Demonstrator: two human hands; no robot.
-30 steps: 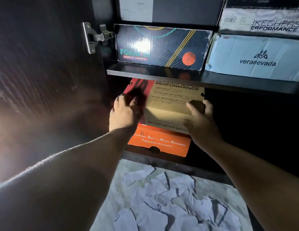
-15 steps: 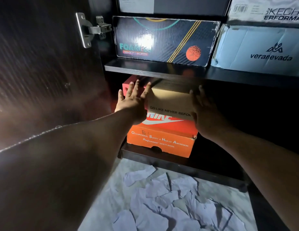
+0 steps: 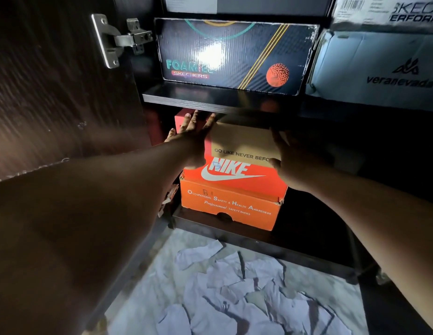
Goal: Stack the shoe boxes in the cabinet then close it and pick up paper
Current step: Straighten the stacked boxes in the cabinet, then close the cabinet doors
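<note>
Tan cardboard shoe box [image 3: 244, 141] sits between two flat hands on the lower cabinet shelf.
It tops a red Nike box [image 3: 234, 175] and an orange safety-shoe box [image 3: 228, 206]. The left hand [image 3: 193, 139] presses its left side, fingers straight; the right hand [image 3: 292, 160] lies flat against its right side. Torn paper [image 3: 230, 293] litters the floor below.

Dim overall; glare blooms on the glossy black box [image 3: 234, 54] (perhaps a head-mounted lamp). Right of it the cabinet falls into deep shadow; edges look smeared and bowed.
</note>
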